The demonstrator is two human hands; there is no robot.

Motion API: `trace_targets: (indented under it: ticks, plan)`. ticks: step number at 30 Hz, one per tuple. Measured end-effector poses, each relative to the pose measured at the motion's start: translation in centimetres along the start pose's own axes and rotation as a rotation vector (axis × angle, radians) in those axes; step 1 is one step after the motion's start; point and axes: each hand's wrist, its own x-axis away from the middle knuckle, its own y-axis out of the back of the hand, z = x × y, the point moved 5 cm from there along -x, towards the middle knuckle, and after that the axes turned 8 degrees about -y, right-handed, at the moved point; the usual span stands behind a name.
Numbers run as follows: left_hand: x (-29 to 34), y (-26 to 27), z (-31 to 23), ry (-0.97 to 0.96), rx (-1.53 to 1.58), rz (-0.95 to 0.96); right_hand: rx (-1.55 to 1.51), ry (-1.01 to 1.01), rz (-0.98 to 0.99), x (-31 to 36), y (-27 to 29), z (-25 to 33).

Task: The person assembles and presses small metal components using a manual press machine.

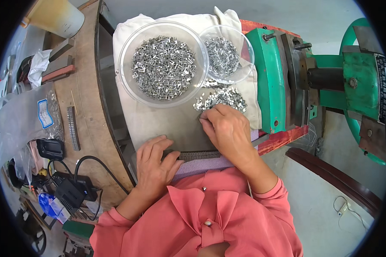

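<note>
A dark slotted metal bar point(199, 155) lies crosswise close to my body, on the near edge of the metal plate and the purple cloth. My left hand point(154, 162) grips the bar's left end between thumb and fingers. Beyond it, my right hand point(229, 132) is closed in a pinch just below a loose pile of small shiny metal pieces point(227, 97). What the right fingertips hold, if anything, is hidden. Two clear round tubs stand behind: a large one point(123, 79) with small U-shaped metal parts point(164, 67) and a smaller one point(248, 47) with thin metal pieces point(222, 57).
At right stands a green machine vise point(268, 81) with a handwheel point(347, 128). A wooden bench point(90, 103) on the left bears another slotted bar point(73, 128), a plastic bag point(28, 115), a black adapter point(70, 195) with cables, and a yellowish bucket point(58, 17).
</note>
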Motion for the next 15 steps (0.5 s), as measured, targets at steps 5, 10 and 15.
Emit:
trace_targets:
  ticks: [5, 10, 15]
  plan:
    - [-0.4, 0.0, 0.3, -0.044, -0.016, 0.007, 0.02, 0.08, 0.061, 0.4, 0.5, 0.0]
    - [-1.0, 0.4, 0.7, -0.065, -0.01, -0.001, -0.273, -0.122, 0.111, 1.5, 2.4, -1.7]
    - [-1.5, 0.8, 1.0, -0.059, -0.014, 0.014, -0.288, -0.108, 0.089, 2.1, 3.0, -2.3]
